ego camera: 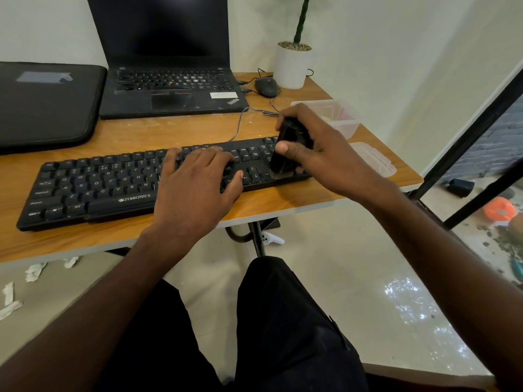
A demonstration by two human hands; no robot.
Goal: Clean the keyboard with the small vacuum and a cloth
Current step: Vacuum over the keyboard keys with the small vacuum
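In the head view, one keyboard (113, 188), one vacuum (287, 149), one laptop (169, 80), one mouse (266, 86), one sleeve (45, 103), one potted plant (293, 63), one clear tub (336, 114) and one lid (373, 158) are sitting on the counter (283, 199).

The keyboard is black, full-size, marked ZEBRONICS below its space bar, and is lying slanted near the counter's front edge. Its cable is running from its back edge toward the laptop. The vacuum is small, black and glossy, standing on end over the keyboard's right part, its lower end touching the keys beside the arrows.

The left hand (195, 182) is lying flat on the keyboard's middle, fingers straight, pressing the keys. The right hand (317, 148) is gripping the vacuum, fingers and thumb curled round its body, above the keyboard's right end.
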